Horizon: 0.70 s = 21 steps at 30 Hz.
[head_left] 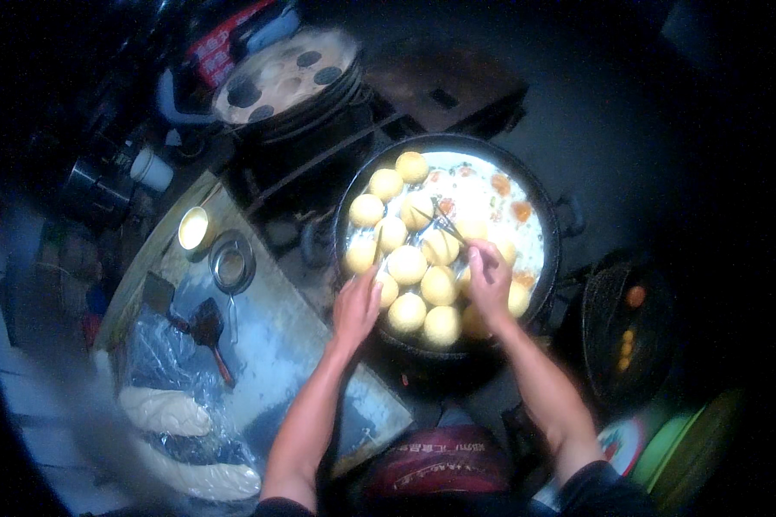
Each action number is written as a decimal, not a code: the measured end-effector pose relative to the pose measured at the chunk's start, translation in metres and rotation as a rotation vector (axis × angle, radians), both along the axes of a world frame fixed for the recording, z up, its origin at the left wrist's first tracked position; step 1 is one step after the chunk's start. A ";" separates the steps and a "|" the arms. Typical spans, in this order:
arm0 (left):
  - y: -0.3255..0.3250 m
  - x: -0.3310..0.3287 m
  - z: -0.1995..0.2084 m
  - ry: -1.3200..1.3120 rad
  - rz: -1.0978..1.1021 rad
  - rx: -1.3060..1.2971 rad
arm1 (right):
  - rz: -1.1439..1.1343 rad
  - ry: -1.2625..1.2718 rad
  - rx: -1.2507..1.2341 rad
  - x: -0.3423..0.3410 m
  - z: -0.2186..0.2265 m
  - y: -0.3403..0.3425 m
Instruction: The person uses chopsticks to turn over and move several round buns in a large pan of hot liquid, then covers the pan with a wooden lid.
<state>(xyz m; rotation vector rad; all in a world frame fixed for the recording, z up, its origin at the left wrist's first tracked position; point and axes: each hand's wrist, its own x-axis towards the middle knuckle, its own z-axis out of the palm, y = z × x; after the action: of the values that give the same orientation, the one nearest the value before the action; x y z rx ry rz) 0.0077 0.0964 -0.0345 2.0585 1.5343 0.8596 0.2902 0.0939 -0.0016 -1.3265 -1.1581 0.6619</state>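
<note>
A large dark wok (553,202) holds foaming pale oil. Several round yellow dough balls (407,264) crowd its left and front parts. Over the wok's right front, my right hand (489,280) is closed on a thin dark tool with crossing prongs (444,218), whose tips reach among the balls. My left hand (358,306) hangs over the wok's left rim beside a yellow ball. Its fingers are closed round what looks like a thin stick (378,246) pointing up and away. Smaller orange rounds (521,212) show in the foam at the right.
Left of the wok, a worn table (293,370) bears a strainer (232,264), a yellowish bowl (196,229), a dark spatula (207,327) and pale dough (165,410) on plastic. A round lid-like plate (289,73) with holes stands behind. At right, a dark pan (603,336) holds orange pieces.
</note>
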 end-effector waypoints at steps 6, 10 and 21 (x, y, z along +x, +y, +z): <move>0.005 0.001 0.005 0.010 0.084 -0.034 | 0.005 -0.002 -0.033 -0.006 0.005 0.017; -0.002 0.012 0.025 -0.024 -0.100 -0.014 | 0.007 -0.061 -0.054 -0.003 0.001 0.020; -0.005 0.006 0.009 -0.054 0.026 0.045 | -0.151 0.036 -0.060 0.010 -0.002 0.019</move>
<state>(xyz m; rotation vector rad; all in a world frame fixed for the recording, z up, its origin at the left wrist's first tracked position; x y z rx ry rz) 0.0135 0.0912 -0.0259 2.0337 1.5290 0.9602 0.2997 0.1124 -0.0032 -1.4317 -1.0045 0.6114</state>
